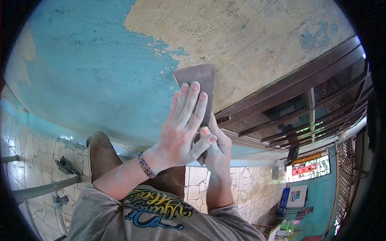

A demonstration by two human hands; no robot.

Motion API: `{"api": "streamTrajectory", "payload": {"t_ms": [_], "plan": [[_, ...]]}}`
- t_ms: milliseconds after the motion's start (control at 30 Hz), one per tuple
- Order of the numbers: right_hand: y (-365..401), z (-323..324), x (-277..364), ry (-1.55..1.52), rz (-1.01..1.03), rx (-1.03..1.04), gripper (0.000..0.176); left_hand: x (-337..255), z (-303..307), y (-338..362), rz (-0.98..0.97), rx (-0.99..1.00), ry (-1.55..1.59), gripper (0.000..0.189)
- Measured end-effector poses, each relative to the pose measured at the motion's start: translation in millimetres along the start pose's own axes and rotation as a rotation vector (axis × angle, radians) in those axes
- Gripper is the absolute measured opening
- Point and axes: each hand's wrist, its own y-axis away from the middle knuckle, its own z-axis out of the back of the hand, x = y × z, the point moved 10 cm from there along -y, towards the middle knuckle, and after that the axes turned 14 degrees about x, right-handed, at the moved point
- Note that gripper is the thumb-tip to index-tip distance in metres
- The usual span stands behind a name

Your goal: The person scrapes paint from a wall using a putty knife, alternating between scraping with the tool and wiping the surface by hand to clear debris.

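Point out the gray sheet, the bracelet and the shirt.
Gray sheet (199, 75): head view, on its wide upper part, above the fingertips.
Bracelet (145, 165): head view, midway along the visible band.
Shirt (94, 211): head view, on plain cloth beside the lettering.

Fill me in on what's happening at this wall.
A person with dust-whitened hands is holding a dark grey flat piece up at the wall. The left hand lies spread over it; the right hand is at its narrower lower end. Its wide end is near the ragged edge between blue paint and a pale patch. Blue still covers much of the wall. Whether the piece is a scraper or folded abrasive, I can't tell.
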Motion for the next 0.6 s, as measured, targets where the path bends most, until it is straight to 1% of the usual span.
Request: {"api": "streamTrajectory", "payload": {"t_ms": [33, 100, 133, 200, 233, 300, 367, 467, 500, 533, 600], "plan": [[-4.0, -0.8, -6.4, 0.005, 0.006, -0.002, 0.047, 1.9, 5.7, -2.1, 0.002, -0.013, -0.02, 0.08], [-1.5, -0.7, -11.7, -0.019, -0.043, -0.004, 0.047, 2.0, 6.0, -0.7, 0.011, -0.004, -0.028, 0.079], [4.2, -0.1, -7.5, -0.044, -0.092, -0.003, 0.047, 0.3, 4.3, 1.4, 0.012, 0.011, -0.017, 0.079], [3.3, -0.5, -2.7, -0.012, -0.109, -0.01, 0.047, 1.5, 5.4, 1.3, 0.005, 0.014, -0.009, 0.079], [-5.4, -0.8, 1.2, 0.047, -0.073, -0.004, 0.047, 5.7, 7.8, -0.4, 0.003, -0.008, -0.02, 0.079], [-6.1, -2.4, -2.2, 0.068, -0.055, -0.003, 0.047, 7.0, 8.2, 2.8, 0.017, -0.026, -0.016, 0.08], [-2.8, -2.1, -3.8, 0.023, -0.069, -0.001, 0.047, 5.9, 18.4, -1.0, 0.018, -0.044, -0.023, 0.08], [4.4, 1.6, 1.6, -0.023, -0.141, -0.008, 0.046, 4.6, 4.4, 4.8, 0.019, 0.05, -0.008, 0.08], [1.3, 2.8, 0.7, 0.029, -0.129, -0.027, 0.046, 6.7, -0.1, 5.7, 0.031, 0.074, -0.011, 0.08], [-2.2, 4.0, -0.2, 0.082, -0.119, -0.047, 0.046, 8.9, 4.2, 4.0, -0.005, 0.036, 0.031, 0.081], [1.3, -4.0, -0.2, -0.005, -0.092, -0.039, 0.045, 4.8, 9.2, 3.1, 0.004, 0.007, 0.015, 0.08]]}}
